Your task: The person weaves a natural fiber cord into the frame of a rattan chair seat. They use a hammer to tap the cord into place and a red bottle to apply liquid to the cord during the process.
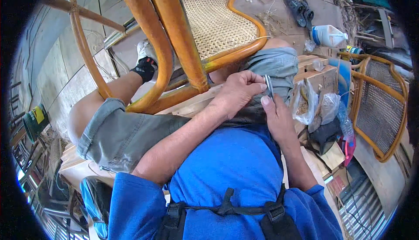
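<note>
Close together above my lap, both hands meet at a small silver metal tool [268, 85] with a narrow, slim body. My right hand [279, 117] grips its lower end, the thumb lying along it. The fingers of my left hand [242, 91] are pinched beside the tool's upper part; whatever they hold is too small to make out. Just beyond the hands, a rattan chair [163, 30] with an orange-brown frame lies tipped between my legs. Its woven cane panel [214, 15] faces up, and bound poles reach down near my left wrist.
To the right are a wooden block [321, 81], clear plastic bags [306, 102], a white jug [328, 36] and a second cane-panelled rattan piece [379, 105]. Dark sandals [299, 10] lie on the floor beyond. A dark green bucket [36, 122] stands far left.
</note>
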Motion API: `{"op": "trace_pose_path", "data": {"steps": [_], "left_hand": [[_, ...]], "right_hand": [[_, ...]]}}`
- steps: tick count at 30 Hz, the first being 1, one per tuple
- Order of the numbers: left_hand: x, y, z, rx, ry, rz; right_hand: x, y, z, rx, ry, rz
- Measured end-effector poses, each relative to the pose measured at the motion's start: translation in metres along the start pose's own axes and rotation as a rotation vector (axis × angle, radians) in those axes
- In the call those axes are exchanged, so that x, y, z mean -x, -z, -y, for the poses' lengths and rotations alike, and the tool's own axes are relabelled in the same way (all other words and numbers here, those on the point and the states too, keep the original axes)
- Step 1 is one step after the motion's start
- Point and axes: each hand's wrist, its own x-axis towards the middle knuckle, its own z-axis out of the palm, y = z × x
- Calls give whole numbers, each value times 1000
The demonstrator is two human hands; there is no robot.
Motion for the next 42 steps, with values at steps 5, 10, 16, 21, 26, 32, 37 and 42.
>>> {"op": "trace_pose_path", "data": {"steps": [5, 10, 16, 21, 26, 32, 37, 42], "left_hand": [[2, 0, -3, -189, -42, -3], [6, 0, -7, -246, -54, 2], [7, 1, -7, -272, -96, 4], [3, -2, -2, -246, -104, -6], [-1, -4, -4, -218, -85, 4], [-4, 1, 0, -116, -51, -38], [-2, 0, -5, -280, -122, -28], [-1, -6, 11, -745, -401, 50]], "right_hand": [[-1, -1, 3, -8, -25, 15], [0, -2, 5, -17, 16, 1], [0, -3, 5, -35, 4, 9], [-3, -7, 0, -3, -46, -15], [-5, -2, -29, -87, -61, -129], [11, 16, -140, -195, -449, -261], [44, -23, -199, 315, -193, -390], [10, 29, -68, -31, 62, -208]]}}
